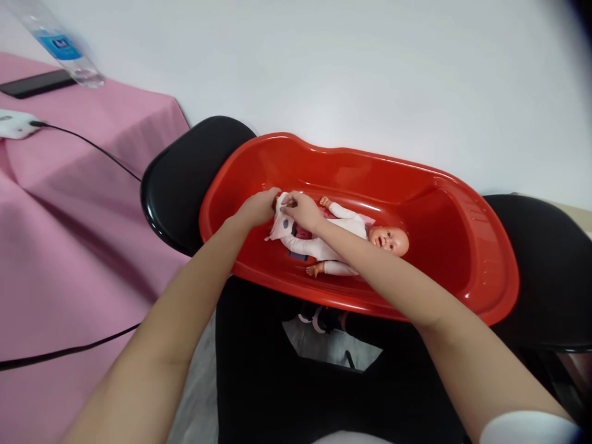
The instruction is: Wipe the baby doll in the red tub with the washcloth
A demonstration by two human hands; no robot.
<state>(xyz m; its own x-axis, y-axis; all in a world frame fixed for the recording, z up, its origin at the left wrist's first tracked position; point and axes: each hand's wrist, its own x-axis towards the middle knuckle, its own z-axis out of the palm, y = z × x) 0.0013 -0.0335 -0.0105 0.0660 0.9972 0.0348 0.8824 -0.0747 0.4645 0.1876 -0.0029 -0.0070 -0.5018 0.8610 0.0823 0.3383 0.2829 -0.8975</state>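
Note:
A baby doll [345, 234] in white clothing lies on its back in a red plastic baby bathtub [439, 246], its head toward the right. At the doll's leg end, a white cloth [280, 227] with a dark round patch is bunched up. My left hand [259, 208] has its fingers closed at the cloth's upper left edge. Close beside it, my right hand [303, 211] pinches the same cloth from the right. My fingers partly hide the doll's foot end. Something pink and something dark blue show beneath the doll.
Black chair seats [194, 179] support the tub at both ends. On the left, a pink-covered table [134, 117] carries a water bottle [65, 46], a dark flat object [39, 83] and a white device [16, 123] with a black cable. A white wall rises behind.

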